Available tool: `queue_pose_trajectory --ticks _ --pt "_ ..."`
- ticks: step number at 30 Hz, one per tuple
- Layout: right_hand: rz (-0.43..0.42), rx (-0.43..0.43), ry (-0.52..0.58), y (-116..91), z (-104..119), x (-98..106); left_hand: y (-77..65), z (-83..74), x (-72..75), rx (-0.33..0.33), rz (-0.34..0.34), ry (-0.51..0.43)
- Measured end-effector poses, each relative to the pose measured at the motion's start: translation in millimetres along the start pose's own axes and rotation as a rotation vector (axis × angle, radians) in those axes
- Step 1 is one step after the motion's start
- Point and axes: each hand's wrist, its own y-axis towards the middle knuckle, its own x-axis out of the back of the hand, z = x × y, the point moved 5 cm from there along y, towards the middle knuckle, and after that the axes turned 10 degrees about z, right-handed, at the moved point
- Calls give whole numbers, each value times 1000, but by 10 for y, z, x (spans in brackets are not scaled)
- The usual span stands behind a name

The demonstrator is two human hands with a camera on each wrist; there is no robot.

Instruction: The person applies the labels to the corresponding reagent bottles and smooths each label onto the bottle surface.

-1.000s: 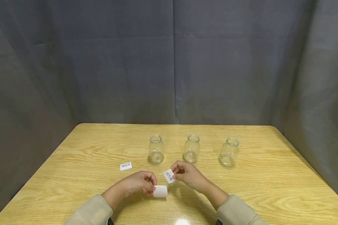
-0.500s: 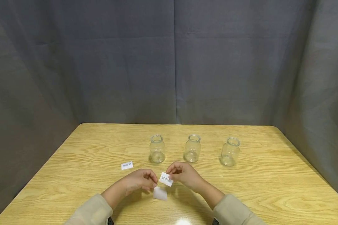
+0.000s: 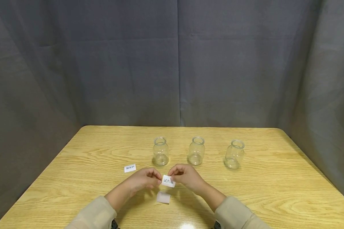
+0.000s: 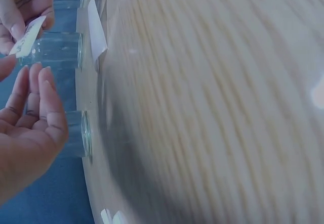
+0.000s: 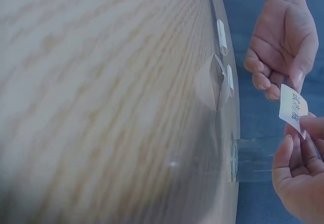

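Observation:
In the head view my right hand point(image 3: 187, 179) pinches a small white label point(image 3: 168, 181) with dark handwritten characters, between thumb and fingers. My left hand point(image 3: 144, 180) is at the label's left edge, thumb tip close to it. The left wrist view shows the left fingers point(image 4: 40, 95) loosely bent and apart from the thumb; whether the thumb touches the label is hard to tell. Below both hands, a blank white slip of paper point(image 3: 163, 197) lies on the table, one edge lifted. Another written label point(image 3: 130, 168) lies to the left.
Behind the hands stand three clear glass jars in a row: a left jar point(image 3: 161, 152), a middle jar point(image 3: 196, 151) and a right jar point(image 3: 234, 155). The wood-grain table point(image 3: 275, 190) is backed by a dark grey curtain point(image 3: 126, 73).
The blank slip, held by my left hand a second ago, has dropped to the table. The right hand has turned the label level and moved it left, and the left hand has risen to its edge.

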Motion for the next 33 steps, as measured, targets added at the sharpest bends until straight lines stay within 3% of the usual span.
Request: queue_pose_trajectory --ticks 10,18,29,33 --pt "-14 20 17 39 23 -22 60 -40 -26 -90 -48 -42" --pt "-139 -1 53 86 -52 28 83 -31 1 -88 -163 -61" --pt "-214 -48 134 190 -118 89 151 -26 55 -96 -291 -111" --pt "-225 -55 107 239 -124 98 181 5 101 -93 -331 -121"
